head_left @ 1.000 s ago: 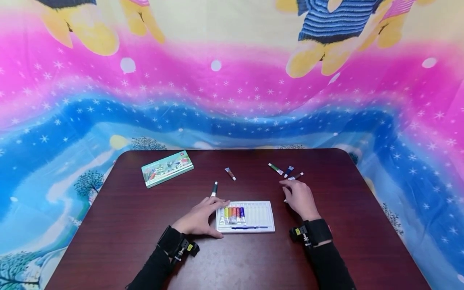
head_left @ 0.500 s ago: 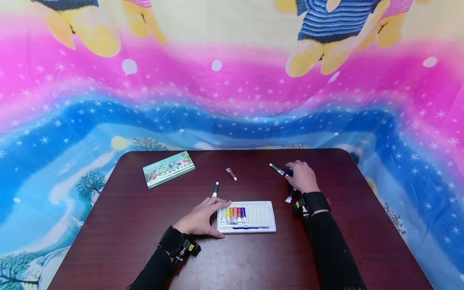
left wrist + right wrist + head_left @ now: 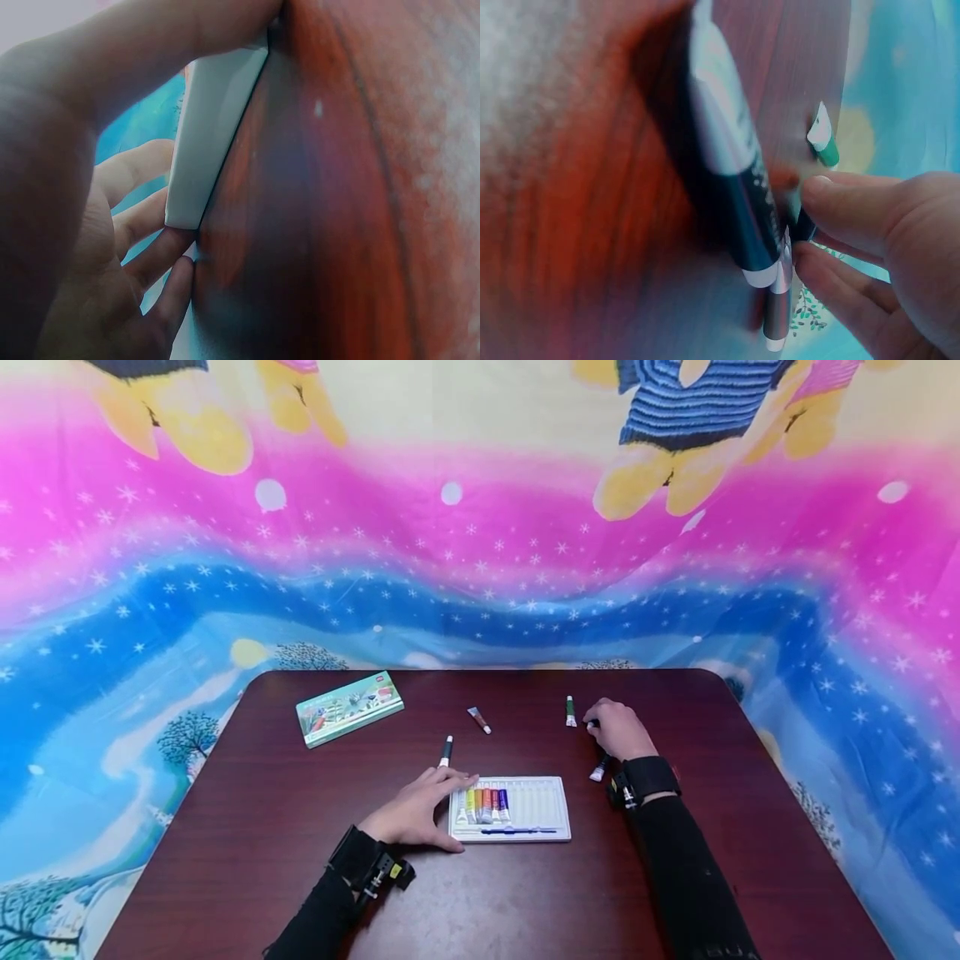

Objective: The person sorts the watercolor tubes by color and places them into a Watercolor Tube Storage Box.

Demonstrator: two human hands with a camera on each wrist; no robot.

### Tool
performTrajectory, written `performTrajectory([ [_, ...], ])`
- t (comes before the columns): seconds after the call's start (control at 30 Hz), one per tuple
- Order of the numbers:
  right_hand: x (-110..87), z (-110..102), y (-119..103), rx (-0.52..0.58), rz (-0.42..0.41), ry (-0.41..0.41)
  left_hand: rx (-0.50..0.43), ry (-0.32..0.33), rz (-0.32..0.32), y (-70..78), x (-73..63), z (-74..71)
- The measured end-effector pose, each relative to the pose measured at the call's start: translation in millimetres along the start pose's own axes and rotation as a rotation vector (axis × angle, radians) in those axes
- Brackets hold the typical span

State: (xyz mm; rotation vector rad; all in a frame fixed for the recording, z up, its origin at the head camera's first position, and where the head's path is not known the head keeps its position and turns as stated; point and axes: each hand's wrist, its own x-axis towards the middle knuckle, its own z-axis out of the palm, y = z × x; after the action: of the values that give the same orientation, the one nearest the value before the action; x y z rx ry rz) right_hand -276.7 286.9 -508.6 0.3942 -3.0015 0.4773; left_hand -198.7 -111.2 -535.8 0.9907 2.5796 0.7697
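My left hand holds the left end of the white paint tray, thumb at its near corner and fingers at its far corner. Coloured paint tubes fill the tray's left slots, with a blue brush along the front. At the right, my right hand pinches a dark blue paint tube between thumb and fingers, mostly hidden in the head view. A black tube lies nearer me. A green tube lies left of the fingertips. Beyond the black one, the right wrist view shows a dark brownish tube.
A green printed box lies at the table's back left. A brown tube is behind the tray, and a dark tube lies just beyond my left fingers. A patterned cloth hangs behind the table.
My right hand has moved farther back, from near the black tube to the dark blue one. The green tube has turned from slanting to pointing straight away. My left hand stays on the tray.
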Motion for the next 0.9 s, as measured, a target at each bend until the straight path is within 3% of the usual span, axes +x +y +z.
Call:
performTrajectory([
  [0.1, -3.8, -0.1, 0.1, 0.031, -0.04, 0.07, -0.002, -0.006, -0.001, 0.0, 0.3, 1.1],
  [0.17, -6.5, -1.2, 1.5, 0.091, -0.033, 0.168, -0.012, -0.005, 0.001, 0.9, 0.4, 1.0],
  [0.27, -11.0, -6.1, 3.4, 0.286, 0.028, 0.314, -0.021, 0.002, 0.003, 1.6, 0.7, 0.5],
  [0.37, -15.3, -11.4, 5.3, 0.527, 0.073, 0.385, -0.02, 0.007, 0.002, 1.7, 0.9, -0.5],
  [0.47, -21.7, -15.8, 3.5, 0.704, 0.088, 0.373, -0.016, 0.008, -0.002, 1.9, 0.9, -0.9],
  [0.73, -31.0, -6.6, -0.7, 1.026, 0.121, 0.295, -0.021, 0.012, 0.004, 1.5, -0.2, 1.0],
  [0.9, -34.8, -3.2, -5.3, 1.134, 0.177, 0.254, -0.02, 0.011, 0.0, 2.7, -0.4, 0.8],
])
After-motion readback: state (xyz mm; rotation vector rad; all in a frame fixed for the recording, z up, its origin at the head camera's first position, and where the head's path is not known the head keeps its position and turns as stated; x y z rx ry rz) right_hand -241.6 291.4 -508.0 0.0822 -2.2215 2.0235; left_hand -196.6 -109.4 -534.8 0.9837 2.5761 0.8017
